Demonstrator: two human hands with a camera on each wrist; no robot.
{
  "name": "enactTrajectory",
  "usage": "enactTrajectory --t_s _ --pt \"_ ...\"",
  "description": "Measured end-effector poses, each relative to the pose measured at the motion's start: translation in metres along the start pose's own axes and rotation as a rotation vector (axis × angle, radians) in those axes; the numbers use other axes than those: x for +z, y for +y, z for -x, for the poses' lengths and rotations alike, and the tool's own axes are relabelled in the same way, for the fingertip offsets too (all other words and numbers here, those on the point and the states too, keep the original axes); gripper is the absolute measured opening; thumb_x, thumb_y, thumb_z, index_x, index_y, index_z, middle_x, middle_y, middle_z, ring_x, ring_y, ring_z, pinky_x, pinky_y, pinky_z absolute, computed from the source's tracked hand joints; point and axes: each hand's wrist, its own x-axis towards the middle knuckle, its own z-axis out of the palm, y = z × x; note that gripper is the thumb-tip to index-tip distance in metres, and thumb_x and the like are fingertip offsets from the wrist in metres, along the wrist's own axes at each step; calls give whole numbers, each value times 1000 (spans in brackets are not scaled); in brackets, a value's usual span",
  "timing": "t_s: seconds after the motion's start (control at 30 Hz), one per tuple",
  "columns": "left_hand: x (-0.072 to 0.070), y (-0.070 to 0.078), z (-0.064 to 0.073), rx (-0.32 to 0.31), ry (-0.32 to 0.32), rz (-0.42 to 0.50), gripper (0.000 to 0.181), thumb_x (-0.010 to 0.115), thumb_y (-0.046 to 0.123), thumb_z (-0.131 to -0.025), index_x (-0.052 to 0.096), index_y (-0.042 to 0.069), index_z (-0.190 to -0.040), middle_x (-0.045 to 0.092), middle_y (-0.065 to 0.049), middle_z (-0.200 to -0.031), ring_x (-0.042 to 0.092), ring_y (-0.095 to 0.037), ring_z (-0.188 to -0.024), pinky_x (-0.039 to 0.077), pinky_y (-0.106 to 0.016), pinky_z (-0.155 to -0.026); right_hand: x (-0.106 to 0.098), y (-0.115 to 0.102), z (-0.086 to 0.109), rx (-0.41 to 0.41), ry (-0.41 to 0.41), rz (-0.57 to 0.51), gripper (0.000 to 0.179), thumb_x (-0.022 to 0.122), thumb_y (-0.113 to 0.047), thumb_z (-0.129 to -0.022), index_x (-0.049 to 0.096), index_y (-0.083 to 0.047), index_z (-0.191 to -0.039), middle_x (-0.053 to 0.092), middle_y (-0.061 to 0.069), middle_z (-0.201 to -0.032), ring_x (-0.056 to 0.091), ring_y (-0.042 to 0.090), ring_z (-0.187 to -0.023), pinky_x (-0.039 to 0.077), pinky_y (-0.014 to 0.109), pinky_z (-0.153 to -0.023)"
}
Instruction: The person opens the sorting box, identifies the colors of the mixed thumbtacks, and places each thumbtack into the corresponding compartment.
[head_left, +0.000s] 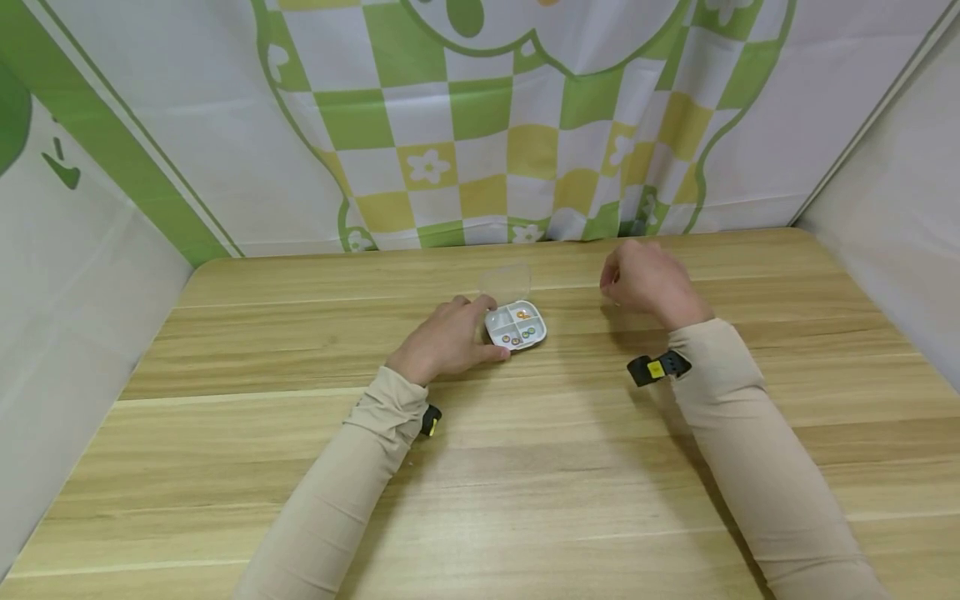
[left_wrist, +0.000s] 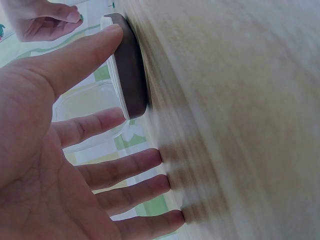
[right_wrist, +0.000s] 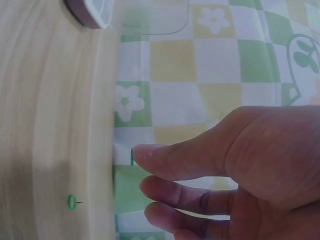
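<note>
A small white four-compartment box (head_left: 544, 323) lies on the table, its clear lid (head_left: 508, 280) raised at the back. My left hand (head_left: 448, 337) holds the box at its left side, thumb at the front edge and index finger at the back. Its other fingertips touch the table in the left wrist view. The box's underside (left_wrist: 131, 70) looks dark brown. Small orange, pinkish and green-blue round pieces sit in three compartments. To the right, above the table, my right hand (head_left: 649, 279) pinches a small green stud (right_wrist: 132, 157), seen edge-on. Another green stud (right_wrist: 72, 202) with a thin pin lies on the table.
The wooden table (head_left: 487, 500) ends at a hanging cloth (head_left: 480, 108) with green, white and yellow checks. White walls (head_left: 892, 183) stand at both sides. A black strap (head_left: 658, 367) is on each wrist.
</note>
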Motion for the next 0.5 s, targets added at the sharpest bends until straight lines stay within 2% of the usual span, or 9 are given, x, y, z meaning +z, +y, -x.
enactTrajectory --t_s 0.5 --pt "1 0 0 -3 1 2 72 79 40 -89 48 6 -146 55 -22 -137 52 -38 -126 44 -51 -103 -3 -5 3 -15 13 2 17 62 -5 -85 78 -9 -91 72 7 -93 63 32 -87 50 50 -75"
